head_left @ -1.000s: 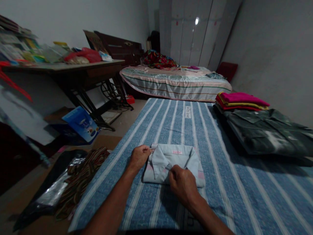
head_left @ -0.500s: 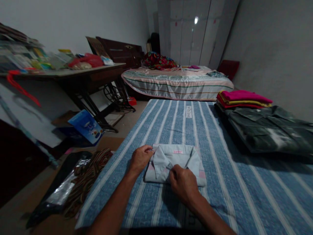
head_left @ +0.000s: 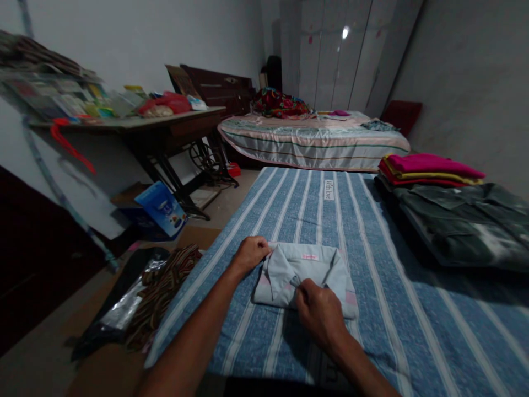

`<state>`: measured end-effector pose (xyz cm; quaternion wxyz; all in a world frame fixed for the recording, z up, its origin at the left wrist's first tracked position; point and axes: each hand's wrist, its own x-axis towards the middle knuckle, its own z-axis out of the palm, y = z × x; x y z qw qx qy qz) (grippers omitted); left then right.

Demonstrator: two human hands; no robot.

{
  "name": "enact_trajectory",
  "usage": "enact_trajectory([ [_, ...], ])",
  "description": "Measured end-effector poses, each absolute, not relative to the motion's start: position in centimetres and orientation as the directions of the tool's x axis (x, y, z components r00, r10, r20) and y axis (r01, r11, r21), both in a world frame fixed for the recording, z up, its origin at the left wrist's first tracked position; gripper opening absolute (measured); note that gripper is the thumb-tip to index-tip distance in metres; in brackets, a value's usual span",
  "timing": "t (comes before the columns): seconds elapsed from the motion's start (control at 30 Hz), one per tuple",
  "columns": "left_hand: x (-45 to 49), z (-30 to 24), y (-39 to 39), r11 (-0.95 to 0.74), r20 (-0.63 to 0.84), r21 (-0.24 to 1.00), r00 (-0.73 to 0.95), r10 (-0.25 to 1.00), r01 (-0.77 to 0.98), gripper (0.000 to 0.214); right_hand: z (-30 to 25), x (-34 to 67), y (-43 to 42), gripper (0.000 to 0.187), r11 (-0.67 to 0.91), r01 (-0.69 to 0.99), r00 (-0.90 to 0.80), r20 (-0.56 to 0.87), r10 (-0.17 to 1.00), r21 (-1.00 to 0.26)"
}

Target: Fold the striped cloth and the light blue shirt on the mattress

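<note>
Left hand (head_left: pixel 250 253): we see it pinching the folded shirt (head_left: pixel 320 268) at the collar.
Right hand (head_left: pixel 321 313): we see it gripping the front of this shirt.

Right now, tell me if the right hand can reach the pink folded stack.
Probably not without leaning: the right hand pinches the folded shirt, while the pink stack lies far across the mattress, though nothing blocks it.

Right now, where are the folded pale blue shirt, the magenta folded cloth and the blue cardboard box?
folded pale blue collared shirt (head_left: pixel 330 275), head view, its right front panel.
magenta folded cloth (head_left: pixel 430 164), head view, its top face.
blue cardboard box (head_left: pixel 163 208), head view, its printed side.
</note>
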<state>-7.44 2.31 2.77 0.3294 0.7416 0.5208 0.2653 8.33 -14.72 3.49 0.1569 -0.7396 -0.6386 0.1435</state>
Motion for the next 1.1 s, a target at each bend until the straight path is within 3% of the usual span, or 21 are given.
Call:
enact_trajectory([
  [0.17,-7.9,2.7,1.8,-0.233,0.092,0.737,0.248,0.964,0.634,0.015,3.7,8.4,-14.8,0.018,-0.136,0.894,0.139,-0.023,0.99,-0.427],
  [0.27,-8.1,3.5,0.8,-0.271,0.098,0.748,0.304,0.948,0.606,0.017,3.3,8.5,-14.7,0.019,-0.136,0.893,0.142,-0.018,0.99,-0.428],
  [0.43,-8.3,4.5,-0.4,-0.268,0.01,0.831,0.469,0.883,0.487,0.02,3.2,8.4,-14.5,0.018,-0.138,0.895,0.155,0.007,0.988,-0.424],
  [0.8,-8.5,5.6,0.2,-0.004,-0.259,0.874,0.473,0.842,0.485,0.024,4.2,8.2,-14.2,0.016,-0.164,0.897,0.186,0.014,0.982,-0.411],
  [1.1,-8.7,5.2,0.7,-0.01,-0.272,0.872,0.502,0.821,0.49,0.015,4.2,8.2,-14.3,0.017,-0.159,0.904,0.172,-0.003,0.985,-0.396],
])
